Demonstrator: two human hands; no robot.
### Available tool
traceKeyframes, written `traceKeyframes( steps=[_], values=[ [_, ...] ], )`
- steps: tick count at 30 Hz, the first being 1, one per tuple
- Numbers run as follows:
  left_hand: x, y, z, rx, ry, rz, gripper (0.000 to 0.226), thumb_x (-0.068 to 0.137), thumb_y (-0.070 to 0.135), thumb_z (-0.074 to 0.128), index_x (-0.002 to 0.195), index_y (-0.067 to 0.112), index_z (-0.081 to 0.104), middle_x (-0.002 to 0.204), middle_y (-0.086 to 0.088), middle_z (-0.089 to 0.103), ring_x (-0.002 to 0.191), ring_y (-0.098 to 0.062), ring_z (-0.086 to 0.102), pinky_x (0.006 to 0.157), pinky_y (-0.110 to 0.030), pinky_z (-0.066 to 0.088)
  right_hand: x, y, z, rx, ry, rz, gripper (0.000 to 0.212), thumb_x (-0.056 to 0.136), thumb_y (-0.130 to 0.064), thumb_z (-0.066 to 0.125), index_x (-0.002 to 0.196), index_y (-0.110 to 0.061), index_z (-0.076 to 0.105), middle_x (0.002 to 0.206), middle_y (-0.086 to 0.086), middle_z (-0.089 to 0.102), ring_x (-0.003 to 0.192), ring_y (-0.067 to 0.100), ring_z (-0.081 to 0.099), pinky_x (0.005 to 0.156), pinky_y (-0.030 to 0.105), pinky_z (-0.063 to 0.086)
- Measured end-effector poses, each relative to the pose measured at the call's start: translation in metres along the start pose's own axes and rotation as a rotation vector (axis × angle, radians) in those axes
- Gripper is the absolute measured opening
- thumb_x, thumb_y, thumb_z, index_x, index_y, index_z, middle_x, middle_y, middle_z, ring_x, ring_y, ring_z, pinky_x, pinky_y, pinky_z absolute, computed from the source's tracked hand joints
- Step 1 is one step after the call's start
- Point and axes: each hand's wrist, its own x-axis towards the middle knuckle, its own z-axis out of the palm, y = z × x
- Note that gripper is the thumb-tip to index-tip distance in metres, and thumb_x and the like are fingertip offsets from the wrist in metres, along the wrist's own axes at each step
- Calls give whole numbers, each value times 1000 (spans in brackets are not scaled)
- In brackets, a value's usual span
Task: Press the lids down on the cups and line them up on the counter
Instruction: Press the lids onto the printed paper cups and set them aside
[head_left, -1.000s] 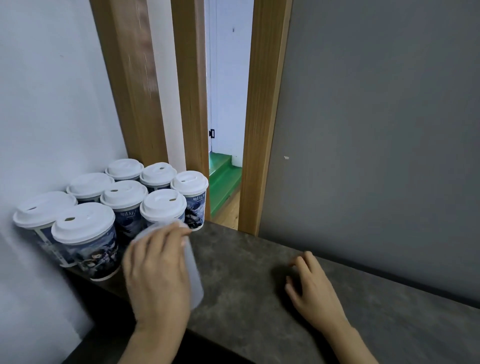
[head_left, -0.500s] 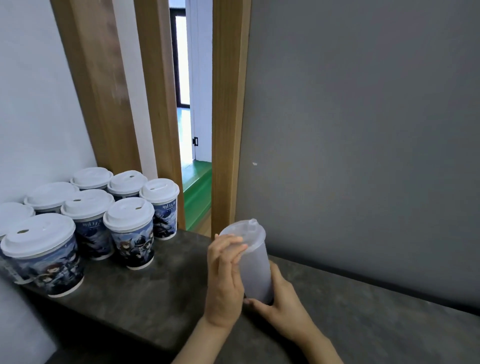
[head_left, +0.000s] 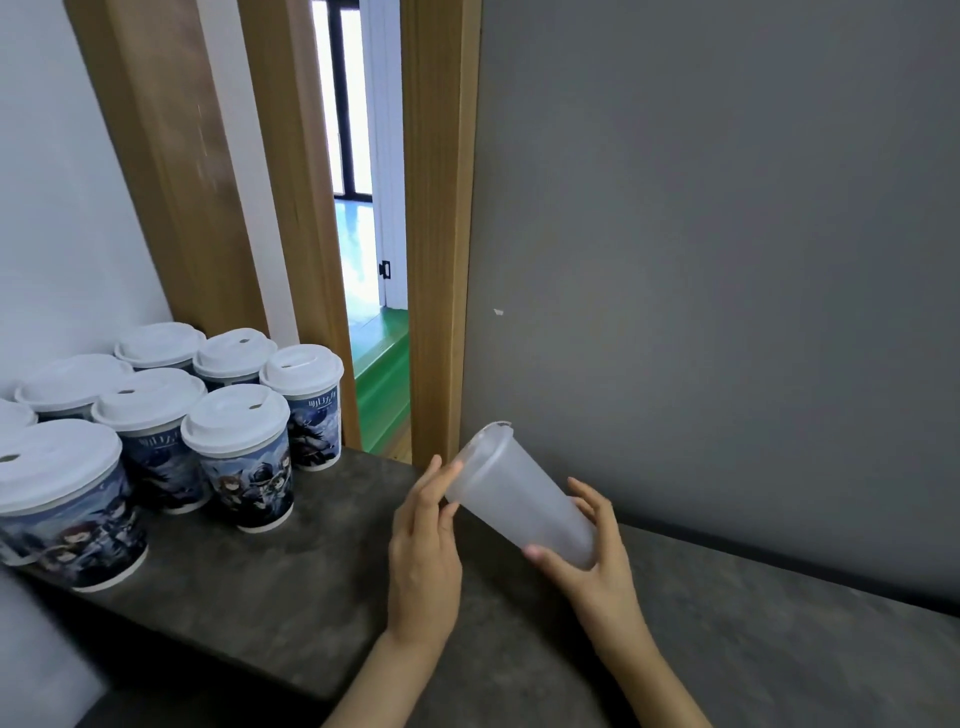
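A frosted translucent cup (head_left: 519, 499) with a clear lid is tilted above the dark counter (head_left: 291, 613), its lidded top pointing up and left. My right hand (head_left: 592, 561) grips its base, thumb in front and fingers behind. My left hand (head_left: 426, 540) is held upright with straight fingers touching the cup's lid rim. Several printed paper cups with white lids (head_left: 244, 457) stand clustered on the counter's left end.
A grey wall (head_left: 727, 260) rises right behind the counter. A wooden door frame (head_left: 436, 234) and an open gap onto a green floor lie behind the cup cluster. A white wall borders the left side.
The frosted cup went from upright to tilted, top leaning left. My right hand now grips its base; my left hand slid from the cup's side to its lid rim.
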Motion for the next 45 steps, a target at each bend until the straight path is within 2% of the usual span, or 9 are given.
traceKeyframes(
  steps=[3,7,10,14,18,24,29,40,45],
  values=[
    [0,4,-1,-3,13,-1,52,90,4,53,134,30,42,139,3,48,127,-15,50,103,-29,43,2,-1,-5,189,-91,167,87,56,-68,79,134,-39,53,132,-2,56,115,15,61,85,31,55],
    [1,4,-1,-8,11,40,45,92,8,49,135,19,46,140,6,50,133,-22,48,103,-41,45,3,1,-14,291,-255,201,76,64,-63,83,124,-19,68,117,9,67,99,24,66,72,31,53],
    [-2,1,0,-37,-24,25,45,96,10,48,138,24,41,149,13,40,142,-20,37,107,-44,41,2,0,-14,274,-249,180,73,59,-56,89,123,-30,68,120,2,68,107,22,67,79,30,55],
    [-7,-1,1,-58,-165,50,56,101,27,45,149,41,20,160,17,20,149,-14,19,114,-38,28,-1,-1,-12,136,-188,36,84,54,-43,95,129,-42,59,125,-14,63,114,11,63,83,31,59],
    [-7,-2,0,-18,-230,111,58,100,36,39,153,35,16,161,14,20,150,-16,17,119,-20,16,-5,-1,-9,10,-81,-86,85,61,-32,92,133,-47,49,131,-23,56,121,4,56,93,27,55],
    [-8,-2,3,-32,-224,152,59,101,39,39,155,25,18,161,9,22,149,-19,21,118,-26,21,-5,6,-5,-180,44,-184,91,68,-23,88,144,-37,40,142,-23,49,130,2,48,104,30,47],
    [-8,-1,-1,-58,-178,204,52,100,29,43,149,34,28,154,15,32,140,-11,37,111,-24,35,-4,9,-4,-334,107,-274,98,67,-13,87,134,-60,31,133,-32,43,128,-1,45,100,22,42],
    [-7,1,-3,62,4,146,38,100,28,44,137,19,44,123,-2,47,117,-7,42,103,-10,34,-6,1,-8,-93,-39,-100,71,55,-40,86,115,-46,48,114,-26,55,111,-1,56,85,23,53],
    [-6,1,-5,-2,20,117,34,102,30,42,133,20,50,118,-1,48,109,-12,48,87,-26,50,-2,2,-17,94,-71,-22,68,55,-41,84,119,-34,60,115,-14,63,108,11,62,79,29,56]
  ],
)
